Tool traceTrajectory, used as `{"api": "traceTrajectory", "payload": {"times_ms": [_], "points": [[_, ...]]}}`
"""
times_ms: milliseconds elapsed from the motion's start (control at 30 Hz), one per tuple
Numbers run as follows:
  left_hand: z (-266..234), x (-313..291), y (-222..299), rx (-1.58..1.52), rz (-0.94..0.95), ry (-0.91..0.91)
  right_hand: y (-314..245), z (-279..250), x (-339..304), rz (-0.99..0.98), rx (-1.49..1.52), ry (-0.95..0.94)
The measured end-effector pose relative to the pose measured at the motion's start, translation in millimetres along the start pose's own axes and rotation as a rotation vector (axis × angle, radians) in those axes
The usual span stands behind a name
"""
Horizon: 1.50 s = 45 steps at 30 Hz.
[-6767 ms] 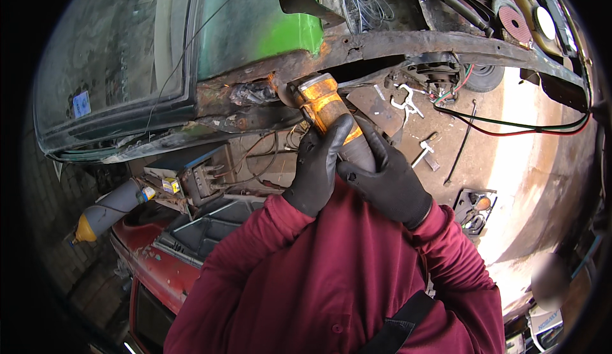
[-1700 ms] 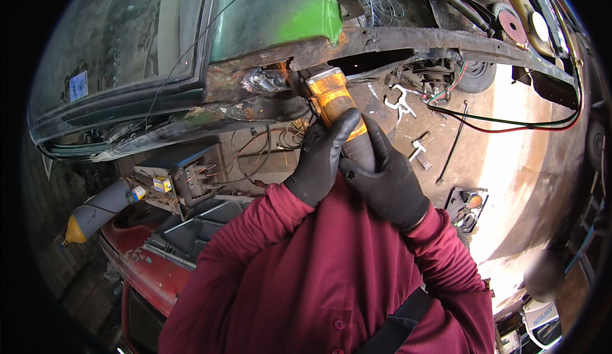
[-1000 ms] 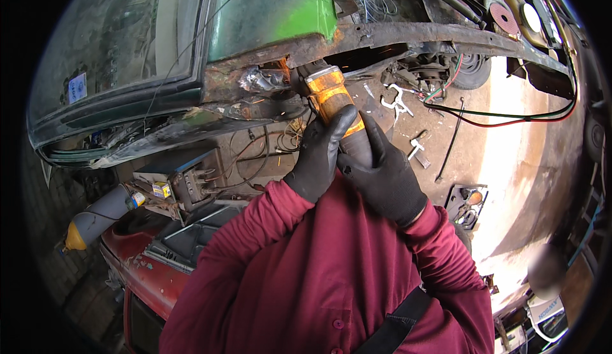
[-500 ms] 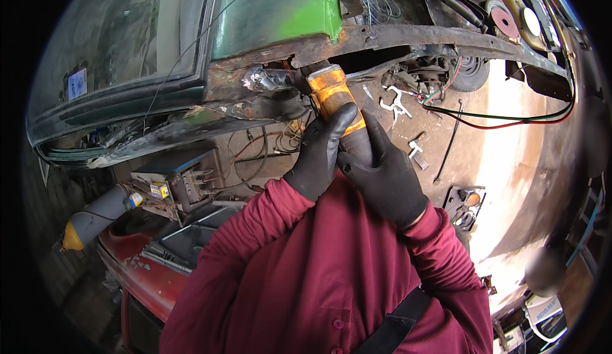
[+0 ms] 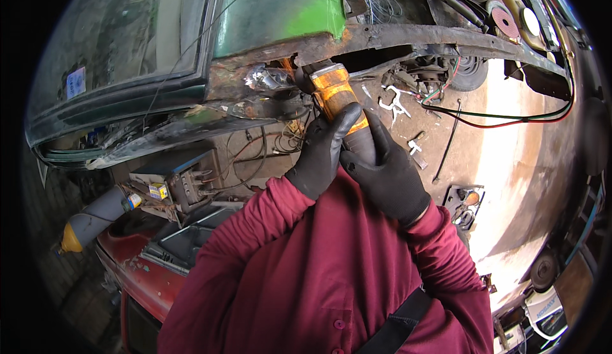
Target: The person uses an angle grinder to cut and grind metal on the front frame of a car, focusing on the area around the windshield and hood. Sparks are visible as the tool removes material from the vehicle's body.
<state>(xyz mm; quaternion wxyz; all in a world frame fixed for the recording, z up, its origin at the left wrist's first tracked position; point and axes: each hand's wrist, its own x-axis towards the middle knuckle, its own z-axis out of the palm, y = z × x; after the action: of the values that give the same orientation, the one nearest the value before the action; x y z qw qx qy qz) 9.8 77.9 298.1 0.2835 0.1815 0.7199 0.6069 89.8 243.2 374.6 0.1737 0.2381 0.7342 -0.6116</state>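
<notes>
Both my black-gloved hands are wrapped round a yellow-and-black angle grinder [image 5: 336, 94]. My left hand [image 5: 322, 150] grips its left side, with the thumb laid over the top of the body. My right hand [image 5: 390, 179] holds the dark rear part from the right. The grinder's head points away from me into a gap in the rusty car body [image 5: 233, 86], below the windscreen corner. Orange sparks show beside the head. The disc itself is hidden. A patch of bare, shiny metal [image 5: 271, 79] lies just left of the head.
Locking clamps [image 5: 396, 104] and a long metal bar [image 5: 448, 142] lie on the floor to the right. Red and green hoses [image 5: 497, 123] hang off the car's front. At left are a welding machine [image 5: 182, 175], a gas cylinder [image 5: 95, 220] and a red car panel [image 5: 143, 271].
Orange sparks beside the grinder's head are brighter now. The grinder and both hands sit almost where they were, shifted very slightly in the picture.
</notes>
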Motion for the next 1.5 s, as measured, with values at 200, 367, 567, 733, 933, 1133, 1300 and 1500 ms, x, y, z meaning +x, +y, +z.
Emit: {"api": "traceTrajectory", "payload": {"times_ms": [200, 367, 567, 733, 933, 1133, 1300, 1500], "points": [[0.8, 3.2, 14.8, -0.255, -0.161, 0.025, 9.7, 4.7, 1.3, -0.072, -0.003, 0.065], [0.4, 3.6, 15.3, -0.248, -0.141, 0.037, 13.1, 3.3, 3.4, -0.057, 0.008, 0.048], [-2.6, -0.4, 4.3, 0.237, 0.213, 0.037, 13.2, 2.6, 6.5, -0.050, 0.107, 0.023], [-2.4, 0.0, 4.5, 0.148, 0.149, 0.054, 5.2, 0.8, 7.8, -0.037, 0.105, 0.021], [-1.9, 5.0, -0.1, -0.108, 0.132, -0.001, -16.8, -5.7, -1.6, -0.040, -0.072, 0.037], [-7.6, 4.2, -5.9, 0.257, 0.280, 0.025, -21.4, -3.2, 2.8, -0.005, -0.042, 0.021], [-8.5, 2.6, -9.3, 0.275, 0.263, 0.018, -14.0, 0.7, 6.2, -0.044, 0.057, 0.006], [-10.8, 2.3, -10.1, 0.286, 0.265, 0.026, -13.5, 0.7, 7.5, -0.025, 0.044, -0.013]]}}
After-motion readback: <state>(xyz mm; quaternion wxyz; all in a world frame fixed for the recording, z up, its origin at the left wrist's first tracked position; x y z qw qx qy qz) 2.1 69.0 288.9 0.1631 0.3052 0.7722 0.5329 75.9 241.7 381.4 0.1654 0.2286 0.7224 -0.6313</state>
